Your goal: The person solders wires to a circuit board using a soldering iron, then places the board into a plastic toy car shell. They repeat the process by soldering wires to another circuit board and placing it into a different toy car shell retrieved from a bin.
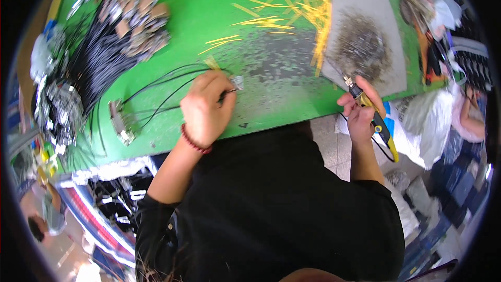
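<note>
My left hand [206, 107], with a red bead bracelet at the wrist, is over the green table. Its fingers are closed on a black cable [228, 94], by a small silvery end piece [238, 82]. A strip of yellow tape [212, 62] shows just beyond the knuckles. More black leads run left to a metal-ended connector [120, 122] on the table. My right hand [362, 105] grips a yellow-and-black soldering iron [383, 130] near the table's front edge. Its metal front points up and left, by the lower corner of a grey, dark-stained board [394, 31].
Yellow tape strips [319, 26] line the board's left edge, with thin loose ones [269, 22] beside them. A bundle of black cables [104, 47] with brown-and-silver ends [138, 18] lies at the left. Dark specks litter the table [198, 0]. White bags [425, 125] are at the right.
</note>
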Available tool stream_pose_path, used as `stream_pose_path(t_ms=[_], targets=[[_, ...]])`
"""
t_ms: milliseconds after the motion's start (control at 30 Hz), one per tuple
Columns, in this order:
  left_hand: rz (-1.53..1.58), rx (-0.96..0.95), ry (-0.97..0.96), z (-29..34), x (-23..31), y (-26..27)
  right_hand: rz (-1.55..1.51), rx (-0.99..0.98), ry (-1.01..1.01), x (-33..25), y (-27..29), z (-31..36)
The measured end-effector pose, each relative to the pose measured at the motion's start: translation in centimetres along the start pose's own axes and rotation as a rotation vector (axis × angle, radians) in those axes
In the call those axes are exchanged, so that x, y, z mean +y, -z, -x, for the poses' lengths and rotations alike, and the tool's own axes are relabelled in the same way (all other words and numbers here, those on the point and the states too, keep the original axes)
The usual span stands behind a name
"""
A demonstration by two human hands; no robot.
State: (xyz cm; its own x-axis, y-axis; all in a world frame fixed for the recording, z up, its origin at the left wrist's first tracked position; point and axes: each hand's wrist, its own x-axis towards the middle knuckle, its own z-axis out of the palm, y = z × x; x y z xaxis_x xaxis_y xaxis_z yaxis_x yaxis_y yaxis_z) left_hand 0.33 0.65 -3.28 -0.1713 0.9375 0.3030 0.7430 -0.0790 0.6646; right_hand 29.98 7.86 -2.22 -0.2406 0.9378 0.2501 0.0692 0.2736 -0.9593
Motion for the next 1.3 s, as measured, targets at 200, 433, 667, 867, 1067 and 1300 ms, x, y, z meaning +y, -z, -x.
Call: stream_pose_path(t_ms=[200,433,667,867,1067,1300], targets=[[-0.113,-0.003,-0.09,-0.1,1.0,0.3,-0.115,0.516,-0.126,0.4,5.2,0.7],[-0.042,-0.023,-0.056,0.0,0.5,-0.2,-0.061,0.544,-0.046,2.6,9.3,0.4],[-0.003,-0.094,0.048,-0.2,0.8,0.3,0.075,0.474,-0.033,4.0,9.5,-0.2],[-0.007,-0.104,0.076,0.1,0.6,0.7,-0.091,0.522,0.053,3.0,7.3,-0.9],[0.016,-0.066,-0.002,-0.1,0.2,0.1,-0.216,0.299,-0.087,1.8,0.8,0.2],[0.009,-0.004,-0.022,0.6,-0.6,0.1,-0.184,-0.16,-0.102,1.4,-7.4,0.5]])
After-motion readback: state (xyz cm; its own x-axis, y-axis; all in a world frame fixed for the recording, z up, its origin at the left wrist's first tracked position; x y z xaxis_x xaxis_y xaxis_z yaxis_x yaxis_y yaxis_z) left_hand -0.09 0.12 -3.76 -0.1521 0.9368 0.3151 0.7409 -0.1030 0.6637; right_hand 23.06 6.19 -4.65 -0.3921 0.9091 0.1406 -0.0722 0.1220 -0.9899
